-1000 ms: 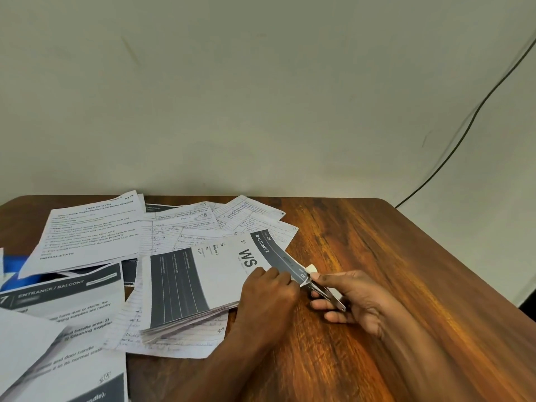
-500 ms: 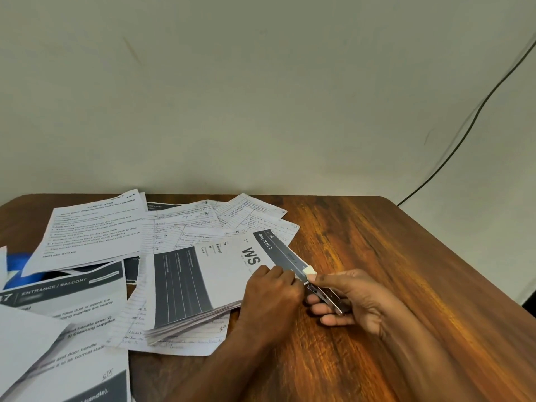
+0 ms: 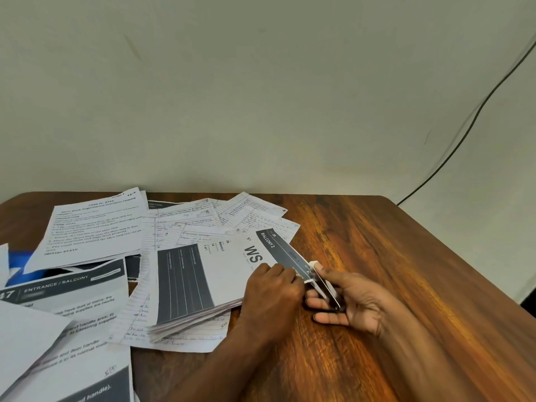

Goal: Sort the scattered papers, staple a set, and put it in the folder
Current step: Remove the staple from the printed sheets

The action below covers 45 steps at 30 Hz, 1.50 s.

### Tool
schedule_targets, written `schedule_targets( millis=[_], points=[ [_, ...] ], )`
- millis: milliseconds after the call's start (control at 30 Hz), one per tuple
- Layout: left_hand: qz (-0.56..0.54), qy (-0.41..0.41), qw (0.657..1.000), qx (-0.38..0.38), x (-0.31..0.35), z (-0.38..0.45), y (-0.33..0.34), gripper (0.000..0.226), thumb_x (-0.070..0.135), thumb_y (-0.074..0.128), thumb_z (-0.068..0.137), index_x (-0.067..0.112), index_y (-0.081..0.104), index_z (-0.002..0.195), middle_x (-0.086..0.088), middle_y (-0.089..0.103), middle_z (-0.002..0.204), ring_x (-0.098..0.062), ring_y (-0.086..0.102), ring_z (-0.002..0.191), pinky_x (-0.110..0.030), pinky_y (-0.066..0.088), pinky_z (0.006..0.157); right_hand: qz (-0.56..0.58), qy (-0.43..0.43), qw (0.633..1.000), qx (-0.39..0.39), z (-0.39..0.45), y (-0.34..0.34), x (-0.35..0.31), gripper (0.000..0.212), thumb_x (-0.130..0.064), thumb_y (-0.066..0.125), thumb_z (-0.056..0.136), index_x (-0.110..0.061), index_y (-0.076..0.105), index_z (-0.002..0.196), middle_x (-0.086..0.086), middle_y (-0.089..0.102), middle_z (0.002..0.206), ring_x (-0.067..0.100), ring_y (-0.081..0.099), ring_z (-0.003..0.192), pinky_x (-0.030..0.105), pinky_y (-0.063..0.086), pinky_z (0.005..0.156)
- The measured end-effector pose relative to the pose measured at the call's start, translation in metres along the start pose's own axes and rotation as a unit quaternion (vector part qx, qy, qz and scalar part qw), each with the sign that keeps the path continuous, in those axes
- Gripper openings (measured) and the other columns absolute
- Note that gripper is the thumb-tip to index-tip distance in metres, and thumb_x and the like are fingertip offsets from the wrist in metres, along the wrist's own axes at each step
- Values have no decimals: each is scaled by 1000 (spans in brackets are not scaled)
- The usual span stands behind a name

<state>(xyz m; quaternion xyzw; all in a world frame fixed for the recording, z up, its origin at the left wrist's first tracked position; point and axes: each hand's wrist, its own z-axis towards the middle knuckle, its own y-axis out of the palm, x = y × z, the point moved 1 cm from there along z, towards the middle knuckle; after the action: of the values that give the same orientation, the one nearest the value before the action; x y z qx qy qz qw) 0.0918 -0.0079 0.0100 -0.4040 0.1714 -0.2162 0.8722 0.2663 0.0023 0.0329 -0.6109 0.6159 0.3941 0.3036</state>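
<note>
A thick set of papers (image 3: 203,274) with a dark-banded top sheet marked "WS" and "BALCONY 2" lies on the wooden table (image 3: 391,271). My left hand (image 3: 272,288) presses with curled fingers on the set's near right corner. My right hand (image 3: 348,297) grips a slim metal stapler (image 3: 322,281) whose jaws sit over that same corner. Scattered printed and handwritten sheets (image 3: 95,224) lie to the left and behind the set. A blue folder (image 3: 20,265) shows partly under the papers at the far left.
Bare wood stretches across the right half of the table up to its right edge. A black cable (image 3: 470,120) runs down the pale wall at the right. More printed sheets (image 3: 63,343) overlap at the near left corner.
The stapler's jaws have slid a little further onto the corner of the set. My left hand stays pressed on the papers, and the view has shifted slightly.
</note>
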Motion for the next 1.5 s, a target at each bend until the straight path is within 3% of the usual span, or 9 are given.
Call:
schedule_targets(
  millis=[200,433,700,900,1200,1500],
  points=[
    [-3,2,1000,-3,1,-1,0,25,19,47,84,23,64,66,3,62,65,-21,59,62,-32,44,59,9,20,1000,-12,3,-1,0,50,-35,82,83,-1,71,118,21,77,110,25,78,73,42,63,53],
    [-3,6,1000,5,1,-1,1,23,20,50,86,22,66,69,2,63,67,-21,59,62,-34,44,59,17,30,999,-21,3,-1,0,42,-32,81,80,1,74,105,18,78,97,22,77,66,39,64,54],
    [-3,8,1000,1,1,-1,0,20,19,51,83,23,64,67,3,62,66,-21,58,61,-31,44,59,14,21,1000,-10,5,-1,0,36,-29,79,86,0,75,107,16,79,93,21,77,65,37,63,54],
    [-3,6,1000,-1,1,-1,1,16,19,57,81,23,64,67,3,62,66,-20,59,62,-32,43,59,19,20,1000,-7,6,2,1,36,-33,80,80,2,77,89,13,77,83,18,73,58,29,60,49],
    [-14,-7,1000,10,1,-2,1,12,21,76,79,22,68,71,2,65,69,-20,60,63,-33,46,59,26,17,1000,3,6,4,1,35,-33,76,88,2,76,84,10,75,74,15,68,51,24,55,44],
    [-30,-10,999,21,0,-2,2,10,20,80,77,22,70,74,3,67,71,-20,62,65,-31,45,60,53,-2,998,18,7,9,1,27,-26,72,92,1,71,87,12,70,67,14,62,41,19,46,34]
  ],
)
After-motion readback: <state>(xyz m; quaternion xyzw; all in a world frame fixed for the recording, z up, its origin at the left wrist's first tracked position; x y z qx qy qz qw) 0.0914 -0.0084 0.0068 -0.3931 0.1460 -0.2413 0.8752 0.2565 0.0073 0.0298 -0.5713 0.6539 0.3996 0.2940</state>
